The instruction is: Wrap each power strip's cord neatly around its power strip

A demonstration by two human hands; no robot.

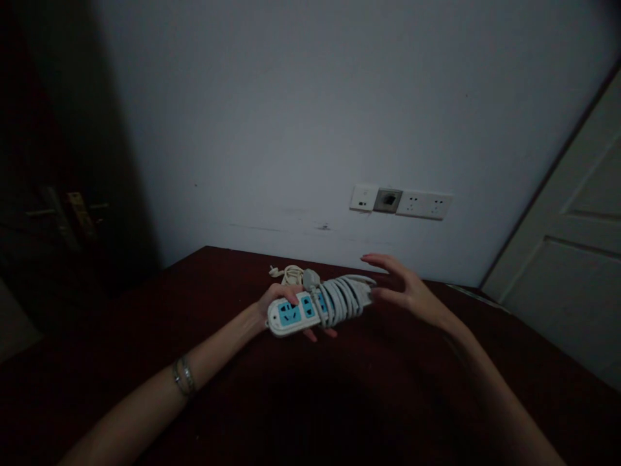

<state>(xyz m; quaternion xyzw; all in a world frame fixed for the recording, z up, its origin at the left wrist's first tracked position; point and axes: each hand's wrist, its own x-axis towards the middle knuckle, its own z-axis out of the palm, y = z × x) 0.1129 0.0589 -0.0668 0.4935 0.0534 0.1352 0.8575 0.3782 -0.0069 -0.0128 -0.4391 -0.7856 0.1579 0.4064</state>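
My left hand point(284, 304) is closed around one end of a white power strip point(297, 315) with blue sockets, held above a dark red table point(388, 375). The strip's white cable point(342, 296) is wound round its far end. My right hand point(402, 288) hovers just right of the wound cable, fingers spread and curved, its fingertips near or touching the coil. A metal bracelet point(183, 377) circles my left wrist.
A second pale cord and plug point(290, 273) lies on the table behind the strip. A row of white wall sockets point(402, 202) is fixed to the pale wall above. A dark door with a handle point(68, 217) stands at left, a white door point(572, 259) at right.
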